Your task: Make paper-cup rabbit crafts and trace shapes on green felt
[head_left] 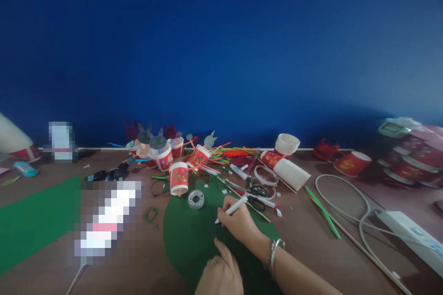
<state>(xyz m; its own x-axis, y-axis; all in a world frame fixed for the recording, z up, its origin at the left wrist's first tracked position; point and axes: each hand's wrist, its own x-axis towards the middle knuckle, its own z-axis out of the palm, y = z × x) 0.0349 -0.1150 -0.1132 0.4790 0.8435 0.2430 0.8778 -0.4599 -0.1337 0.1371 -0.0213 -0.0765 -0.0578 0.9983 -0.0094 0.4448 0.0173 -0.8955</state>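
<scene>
My right hand grips a white marker slantwise, its tip down at a dark green sheet of paper with a rounded outline. Below it, my left hand rests on the same sheet with the index finger stretched out; the frame's bottom edge cuts this hand off. A roll of clear tape lies on the sheet's upper left part. Black-handled scissors are just beyond my right hand, close to a thin wooden stick.
Red and white paper cups with cut-out shapes stand at the back. A stack of cups lies on its side to their right. A power strip with a cable is far right. Another green sheet lies left, beside a blurred-out bright object.
</scene>
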